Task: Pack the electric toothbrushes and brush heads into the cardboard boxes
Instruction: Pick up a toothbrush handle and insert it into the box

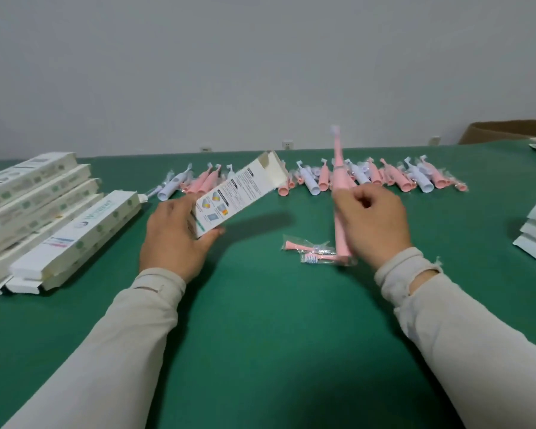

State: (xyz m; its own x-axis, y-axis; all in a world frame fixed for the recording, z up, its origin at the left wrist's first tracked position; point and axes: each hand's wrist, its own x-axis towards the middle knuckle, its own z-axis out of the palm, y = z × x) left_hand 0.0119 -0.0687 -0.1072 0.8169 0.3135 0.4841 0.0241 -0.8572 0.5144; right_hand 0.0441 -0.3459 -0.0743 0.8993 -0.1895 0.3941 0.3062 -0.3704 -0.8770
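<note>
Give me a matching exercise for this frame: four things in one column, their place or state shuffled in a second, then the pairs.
Things
1. open box
2. pink toothbrush
3. bagged brush heads
4. stack of boxes

Places or states
A. lying on the green table between the hands
B. at the table's left edge
C. held in the left hand, open end up and away
D. held upright in the right hand, bristles on top

Pairs: 1-C, 2-D, 3-A, 4-B
</note>
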